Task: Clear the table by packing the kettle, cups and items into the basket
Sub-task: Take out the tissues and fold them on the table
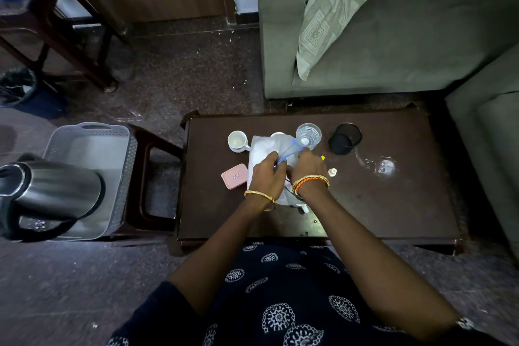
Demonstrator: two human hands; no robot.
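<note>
One kettle [50, 194], one basket [92, 149], two cups [237, 141], one glass [309, 134].

Both arms were extended forward from the body, forearms bare and converging toward the centre. The left hand [266, 170] was held palm down, fingers curled closed in a pinch at the fingertips. A gold bangle sat on the left wrist. The right hand [306, 167] lay just beside it, knuckles up, fingers likewise curled and closed. Gold and orange bangles ringed the right wrist. The two hands were almost touching.
</note>
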